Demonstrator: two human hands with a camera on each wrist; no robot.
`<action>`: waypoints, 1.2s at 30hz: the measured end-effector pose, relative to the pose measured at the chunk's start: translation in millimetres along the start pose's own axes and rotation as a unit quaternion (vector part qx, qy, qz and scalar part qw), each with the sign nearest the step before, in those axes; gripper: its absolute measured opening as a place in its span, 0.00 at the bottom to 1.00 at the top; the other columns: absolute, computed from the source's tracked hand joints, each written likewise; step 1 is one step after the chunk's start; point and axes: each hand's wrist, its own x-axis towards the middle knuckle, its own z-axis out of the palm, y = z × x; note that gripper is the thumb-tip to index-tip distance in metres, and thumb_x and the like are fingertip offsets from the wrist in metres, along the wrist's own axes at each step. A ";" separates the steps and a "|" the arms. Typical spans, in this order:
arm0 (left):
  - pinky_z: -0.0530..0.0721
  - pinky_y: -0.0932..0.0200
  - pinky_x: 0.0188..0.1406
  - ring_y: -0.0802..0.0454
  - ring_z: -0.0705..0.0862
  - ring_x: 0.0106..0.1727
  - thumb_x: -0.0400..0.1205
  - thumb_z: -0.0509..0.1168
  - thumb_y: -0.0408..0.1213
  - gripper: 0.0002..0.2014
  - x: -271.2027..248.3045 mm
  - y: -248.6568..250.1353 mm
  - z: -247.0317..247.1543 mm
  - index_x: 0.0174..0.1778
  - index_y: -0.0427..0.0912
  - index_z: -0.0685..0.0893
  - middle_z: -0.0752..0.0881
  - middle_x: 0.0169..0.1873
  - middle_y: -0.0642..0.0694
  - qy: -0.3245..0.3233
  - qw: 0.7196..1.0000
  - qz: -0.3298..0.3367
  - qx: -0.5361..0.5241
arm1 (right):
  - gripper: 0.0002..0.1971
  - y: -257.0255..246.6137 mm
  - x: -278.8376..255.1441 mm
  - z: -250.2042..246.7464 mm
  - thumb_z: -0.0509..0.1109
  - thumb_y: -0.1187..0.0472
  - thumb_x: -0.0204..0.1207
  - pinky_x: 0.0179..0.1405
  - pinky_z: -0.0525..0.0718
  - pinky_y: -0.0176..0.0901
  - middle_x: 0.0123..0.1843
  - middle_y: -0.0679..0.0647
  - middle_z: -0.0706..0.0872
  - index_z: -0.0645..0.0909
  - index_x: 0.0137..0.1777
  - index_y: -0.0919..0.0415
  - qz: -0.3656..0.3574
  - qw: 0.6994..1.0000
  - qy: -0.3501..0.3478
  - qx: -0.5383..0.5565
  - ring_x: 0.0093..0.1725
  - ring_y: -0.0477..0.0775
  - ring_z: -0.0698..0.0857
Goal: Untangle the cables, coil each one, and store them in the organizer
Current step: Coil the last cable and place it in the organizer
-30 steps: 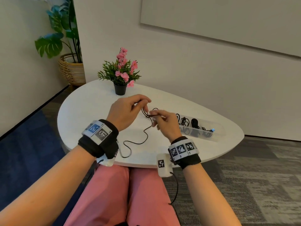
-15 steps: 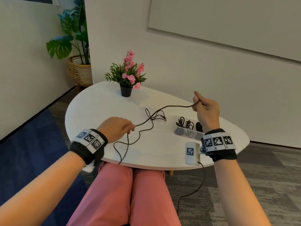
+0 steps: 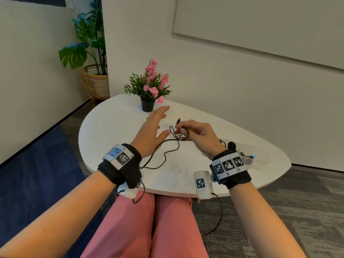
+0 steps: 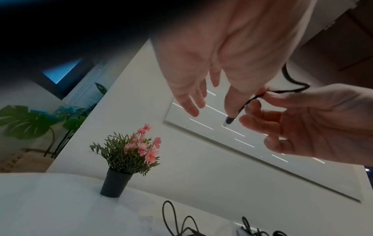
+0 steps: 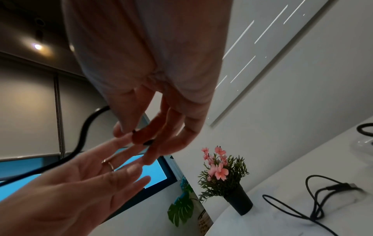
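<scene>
A white rounded table (image 3: 111, 127) is seen from above, its near edge partly covered by both forearms. At its far edge a small flower pot (image 3: 148, 105) stands upright. Toward the right corner a clear organizer (image 3: 248, 161) lies, mostly hidden behind the right wrist band, so that only one end and some dark coiled contents are made out; its compartments cannot be told apart. A black cable (image 3: 163, 151) is draped over the middle of the table, its long run leading from the near edge, beside the left wrist, up toward the hands, where it is gathered into loose loops. Its near end is lost under the left wrist band. The left hand (image 3: 150, 131) is held flat and spread over the table, fingers straight and pointing toward the flower pot, nothing being gripped by it. The right hand (image 3: 199, 135) is curled, and the cable is pinched between its thumb and fingers just behind the plug (image 3: 178, 121), which points up and away toward the far edge. In the left wrist view the plug tip is blurred.
</scene>
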 end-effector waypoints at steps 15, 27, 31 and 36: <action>0.79 0.49 0.48 0.47 0.86 0.43 0.80 0.53 0.56 0.22 1.0 -19.0 -14.5 0.54 0.51 0.88 0.91 0.42 0.49 -0.007 0.960 0.095 0.262 | 0.09 -2.8 -7.4 16.0 0.72 0.69 0.75 0.37 0.86 0.42 0.40 0.55 0.87 0.80 0.53 0.63 0.137 0.985 -0.021 0.098 0.38 0.53 0.89; 0.79 0.50 0.64 0.47 0.84 0.51 0.85 0.56 0.33 0.19 -5.8 -13.2 -15.1 0.71 0.51 0.75 0.90 0.46 0.48 -0.033 0.971 -0.026 0.236 | 0.12 -17.4 1.8 23.5 0.57 0.76 0.81 0.25 0.86 0.35 0.39 0.59 0.76 0.69 0.62 0.69 0.289 0.875 0.007 0.388 0.26 0.48 0.83; 0.83 0.47 0.55 0.44 0.84 0.52 0.85 0.57 0.33 0.16 -4.1 -12.8 -23.2 0.68 0.50 0.76 0.89 0.52 0.45 -0.046 0.964 -0.065 0.253 | 0.09 -25.5 1.2 18.5 0.57 0.70 0.82 0.10 0.61 0.26 0.42 0.57 0.79 0.73 0.60 0.67 0.315 0.902 -0.059 0.291 0.18 0.41 0.66; 0.86 0.46 0.51 0.43 0.87 0.46 0.83 0.54 0.28 0.11 -6.7 -16.9 -31.6 0.56 0.47 0.74 0.87 0.50 0.42 -0.067 0.973 -0.153 0.162 | 0.10 -26.5 -5.8 7.0 0.65 0.64 0.81 0.21 0.64 0.32 0.37 0.57 0.84 0.87 0.44 0.61 0.177 0.978 -0.106 -0.039 0.23 0.44 0.67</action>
